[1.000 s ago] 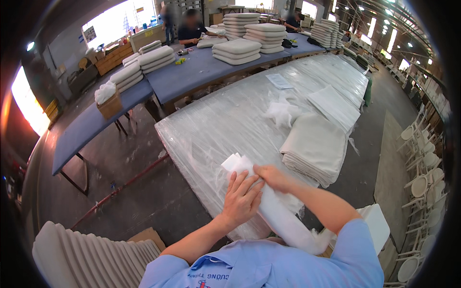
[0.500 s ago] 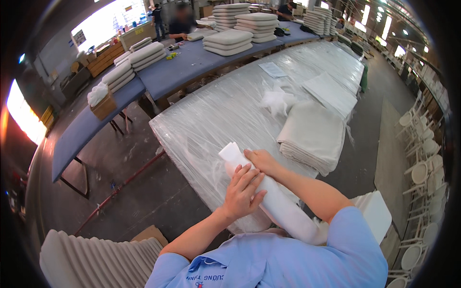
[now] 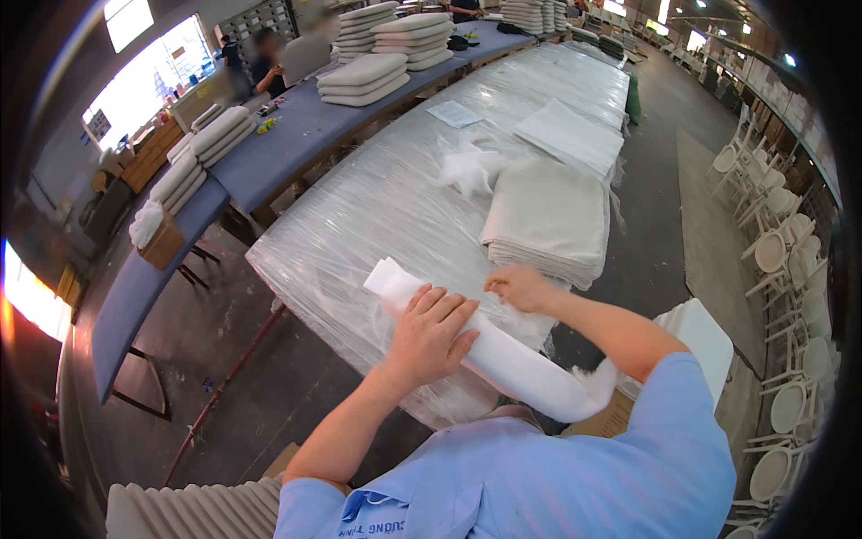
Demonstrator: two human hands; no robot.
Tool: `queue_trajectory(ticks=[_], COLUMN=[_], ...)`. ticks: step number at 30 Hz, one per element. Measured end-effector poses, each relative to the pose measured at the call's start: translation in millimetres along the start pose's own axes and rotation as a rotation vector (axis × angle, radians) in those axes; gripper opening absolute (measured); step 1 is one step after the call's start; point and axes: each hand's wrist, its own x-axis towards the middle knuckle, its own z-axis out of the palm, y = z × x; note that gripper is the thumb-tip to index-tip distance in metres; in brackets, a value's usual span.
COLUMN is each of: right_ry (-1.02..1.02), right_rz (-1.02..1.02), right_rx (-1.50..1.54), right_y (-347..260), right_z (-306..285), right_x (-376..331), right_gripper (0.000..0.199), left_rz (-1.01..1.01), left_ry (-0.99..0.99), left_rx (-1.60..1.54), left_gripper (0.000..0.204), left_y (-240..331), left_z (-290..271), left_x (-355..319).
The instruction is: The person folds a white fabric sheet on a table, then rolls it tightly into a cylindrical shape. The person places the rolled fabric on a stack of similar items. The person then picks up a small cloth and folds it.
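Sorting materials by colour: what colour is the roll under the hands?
White; the roll shows best in the head view.

My wrapped table (image 3: 377, 216)

On it: cloth stack (image 3: 549, 216) at 1 o'clock, crumpled plastic (image 3: 469, 169) at 12, flat sheet (image 3: 571, 136) and paper (image 3: 453, 113) beyond.

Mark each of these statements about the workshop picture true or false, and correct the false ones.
1. The left hand lies on a white roll. True.
2. The table is covered in clear plastic film. True.
3. The right hand holds scissors. False: it touches the roll's far side, and no tool shows.
4. The stack of beige covers lies on the floor. False: it lies on the wrapped table.
5. White chairs stand to the right. True.
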Motion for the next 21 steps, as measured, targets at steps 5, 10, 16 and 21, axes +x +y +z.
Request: queue_trajectory(ticks=[5, 10, 16, 21], right_ry=[-0.082, 0.007, 0.094, -0.059], right_rz=[-0.116, -0.2, -0.014, 0.229], right_rx=[-0.141, -0.295, 0.191, 0.508], right_y=[-79.1, -105.2, -71.9, -61.5], right_z=[-73.0, -36.9, -16.3, -9.6], right_x=[-91.7, -154.1, -149.6, -143.7], right_gripper=[0.044, 0.042, 0.041, 0.042], left_rz=[0.042, 0.091, -0.048, -0.147], left_ry=[-0.228, -0.22, -0.133, -0.147], left_rx=[-0.061, -0.161, -0.158, -0.107], left_gripper=[0.036, 0.02, 0.015, 0.018], left_y=[1.4, 0.3, 5.1, 20.1], left_z=[-8.2, -2.0, 14.6, 17.9], left_x=[12.8, 21.5, 26.2, 30.2])
